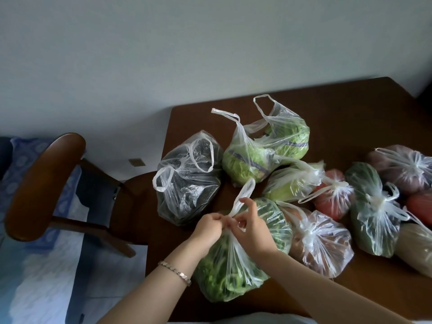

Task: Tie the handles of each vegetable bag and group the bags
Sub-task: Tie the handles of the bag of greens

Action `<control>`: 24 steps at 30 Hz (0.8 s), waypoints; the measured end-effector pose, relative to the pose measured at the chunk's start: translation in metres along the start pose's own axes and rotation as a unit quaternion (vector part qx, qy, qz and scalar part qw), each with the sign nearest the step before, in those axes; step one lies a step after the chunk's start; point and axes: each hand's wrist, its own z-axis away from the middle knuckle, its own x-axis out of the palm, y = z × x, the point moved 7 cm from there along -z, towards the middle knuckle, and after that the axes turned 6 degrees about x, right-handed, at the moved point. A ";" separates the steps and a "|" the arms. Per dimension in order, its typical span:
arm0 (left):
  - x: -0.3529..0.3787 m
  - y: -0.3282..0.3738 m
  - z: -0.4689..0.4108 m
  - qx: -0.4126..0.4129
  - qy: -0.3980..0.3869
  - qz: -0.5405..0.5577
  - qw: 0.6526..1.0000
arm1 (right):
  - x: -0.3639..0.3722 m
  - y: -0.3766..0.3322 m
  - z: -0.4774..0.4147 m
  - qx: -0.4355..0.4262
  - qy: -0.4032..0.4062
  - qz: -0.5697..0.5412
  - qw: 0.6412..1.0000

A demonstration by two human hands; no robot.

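Observation:
A clear bag of leafy greens (230,272) lies at the near edge of the brown table (350,106). Both my hands are at its gathered neck: my left hand (208,226) pinches the bunched plastic, and my right hand (247,226) holds the handle that loops upward. Behind it stand a bag of dark greens (189,183) and a bag of cabbage (268,148), both with loose handles. To the right lie several knotted bags: pale cabbage (289,183), tomatoes (332,199), potatoes (322,242), dark green vegetables (371,211) and a purplish one (404,169).
A wooden chair (44,183) stands left of the table, its seat tucked near the table's left edge. A beige bag (416,249) and a red vegetable (420,206) sit at the far right. A pale wall rises behind the table.

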 end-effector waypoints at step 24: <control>-0.008 0.012 0.014 0.298 0.060 -0.193 0.933 | -0.003 0.019 -0.006 0.133 -0.094 -0.176 0.971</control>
